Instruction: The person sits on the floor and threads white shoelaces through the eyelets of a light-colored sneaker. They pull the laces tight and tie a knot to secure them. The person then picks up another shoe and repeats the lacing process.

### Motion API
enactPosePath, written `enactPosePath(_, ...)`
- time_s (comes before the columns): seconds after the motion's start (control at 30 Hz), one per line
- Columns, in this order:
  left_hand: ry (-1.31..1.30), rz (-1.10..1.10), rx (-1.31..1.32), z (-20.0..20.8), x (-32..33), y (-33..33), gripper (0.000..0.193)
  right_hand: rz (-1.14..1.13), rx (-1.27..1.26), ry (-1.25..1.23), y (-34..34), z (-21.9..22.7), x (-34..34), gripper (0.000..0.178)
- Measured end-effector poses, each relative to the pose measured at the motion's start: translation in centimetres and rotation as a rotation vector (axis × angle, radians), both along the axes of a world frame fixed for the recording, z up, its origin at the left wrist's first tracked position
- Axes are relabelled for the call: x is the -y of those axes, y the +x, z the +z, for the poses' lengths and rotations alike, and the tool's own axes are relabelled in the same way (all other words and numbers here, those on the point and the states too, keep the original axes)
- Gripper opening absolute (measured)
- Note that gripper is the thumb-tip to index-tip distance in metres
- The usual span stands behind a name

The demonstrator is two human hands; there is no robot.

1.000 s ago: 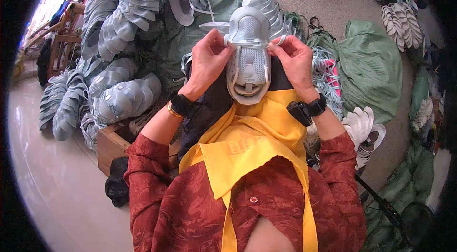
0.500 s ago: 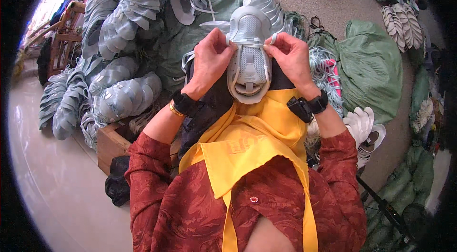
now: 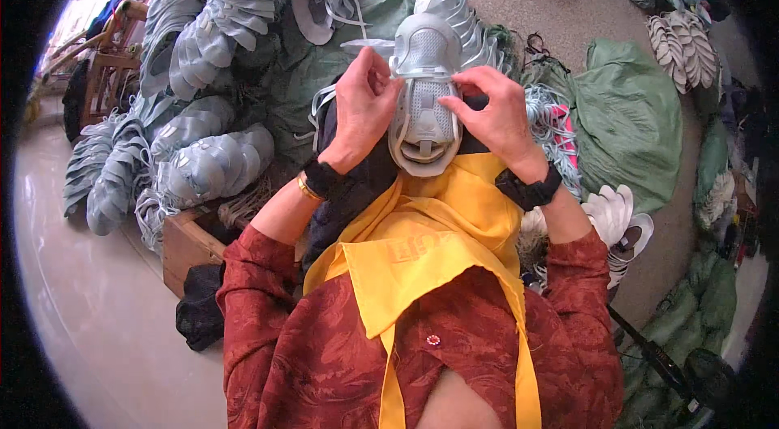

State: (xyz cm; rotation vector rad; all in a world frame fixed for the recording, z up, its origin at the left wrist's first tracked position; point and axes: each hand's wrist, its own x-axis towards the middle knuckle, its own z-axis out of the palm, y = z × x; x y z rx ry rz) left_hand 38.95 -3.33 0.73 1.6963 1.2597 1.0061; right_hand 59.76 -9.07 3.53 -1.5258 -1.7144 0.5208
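Observation:
A pale grey shoe upper (image 3: 426, 109) lies across my lap, its toe pointing away and its padded heel opening toward me. A light shoelace (image 3: 426, 74) crosses its front, just behind the toe. My left hand (image 3: 363, 113) is at the left edge of the upper, thumb and forefinger pinched together where the lace comes out; the fingertips partly hide it. At the right edge is my right hand (image 3: 497, 114), its forefinger against the upper beside the lace. Its thumb is apart from the forefinger, over the upper, with no lace visible between them.
Stacks of nested grey uppers (image 3: 231, 15) lie at the left, by a wooden box (image 3: 191, 250). More uppers (image 3: 466, 15) lie beyond the toe. A green sack (image 3: 629, 125), a bundle of pale laces (image 3: 548, 129) and white uppers (image 3: 613, 214) are at the right. A yellow apron (image 3: 438, 259) covers my lap.
My right thumb and forefinger have parted from their pinch on the lace. The lace loops raised at both hands no longer show. The upper has stayed in nearly the same place.

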Motion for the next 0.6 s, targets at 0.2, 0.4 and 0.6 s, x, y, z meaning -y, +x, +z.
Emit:
enactPosePath(0.2, 0.106, -0.057, -0.018, -0.7, -0.1, 0.4, 0.013, 0.006, 0.106, -0.005, 0.1, -0.4, -0.3, 0.018)
enactPosePath(0.4, 0.097, -0.085, -0.015, -0.3, 0.2, 0.2, 0.01, -0.02, 0.115, -0.043, -0.5, 0.0, 0.0, 0.019)
enactPosePath(0.6, 0.164, -0.095, -0.013, -0.5, 0.1, 0.1, 0.013, 0.098, 0.377, 0.125, -0.7, 0.1, 0.3, 0.007)
